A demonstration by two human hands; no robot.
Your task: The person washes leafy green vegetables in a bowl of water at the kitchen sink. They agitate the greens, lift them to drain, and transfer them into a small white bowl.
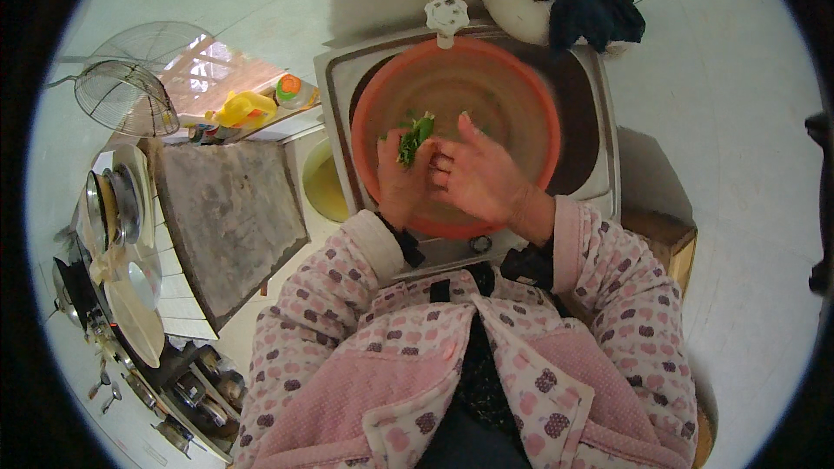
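Note:
My left hand (399,172) grips a small bunch of leafy greens (417,140) above an orange plastic basin (555,127). Beside it, my right hand (479,172) holds nothing visible; its thumb stands apart and its other fingers curl in towards the left hand. Whether the right fingertips touch the left hand or the stems is hard to make out. Cloudy water (456,85) appears to fill the basin, with a few green bits in it. The basin rests in a stainless steel sink (606,163), right under a white tap (446,13).
A white drainpipe (515,6) with a dark cloth (596,10) sits behind the sink. To the left are a yellow-green bucket (326,182), a grey slab (228,221), a yellow bottle (246,111) and a wire strainer (127,98). Stacked pans and lids (120,205) stand further left.

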